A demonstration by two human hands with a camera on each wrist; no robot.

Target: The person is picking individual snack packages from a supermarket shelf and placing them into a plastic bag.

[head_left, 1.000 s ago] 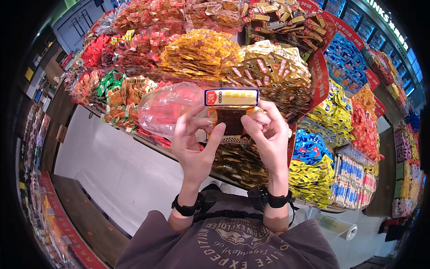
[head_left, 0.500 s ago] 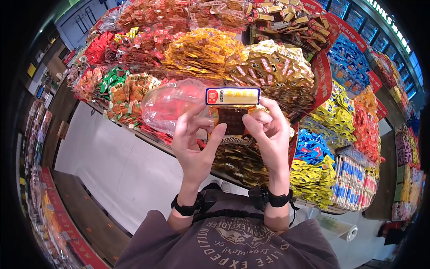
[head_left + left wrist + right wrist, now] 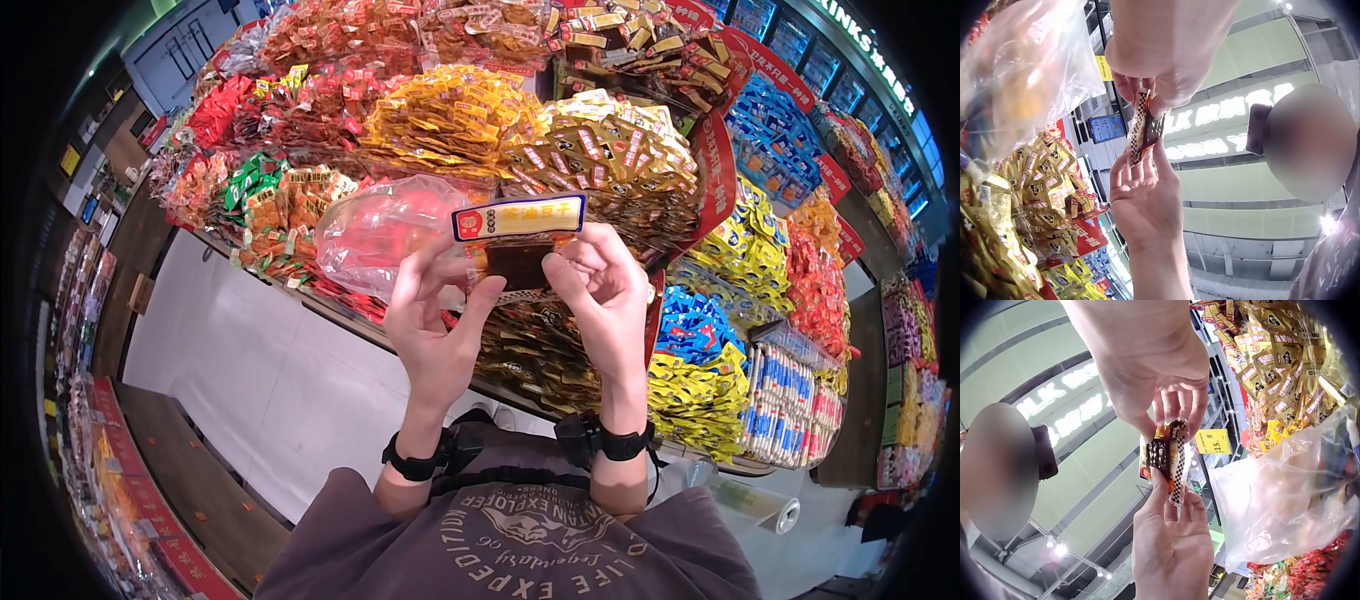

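Observation:
In the head view a small snack packet [image 3: 518, 267] of dried tofu, with a white, blue-edged label strip on top and a dark brown body, is held up before the chest. My left hand [image 3: 432, 325] pinches its left side between thumb and fingers. On the opposite side my right hand [image 3: 605, 305] grips it the same way. Seen from the right wrist, the packet [image 3: 1163, 456] shows ridged dark contents and a black-and-white checkered edge. A clear plastic bag [image 3: 375, 245] with reddish contents lies just beyond the left hand.
Heaps of wrapped snacks fill the display, among them yellow packets [image 3: 450, 115], gold-brown packets [image 3: 600, 155] and blue packets [image 3: 695, 328]. Red printed dividers [image 3: 715, 175] separate sections. A dark wooden bench-like ledge [image 3: 200, 480] stands at lower left, and a plastic roll [image 3: 780, 517] at lower right.
Within the last half second the packet has tipped slightly, its label's left end lower and right end higher. Both hands keep their pinch in nearly the same place.

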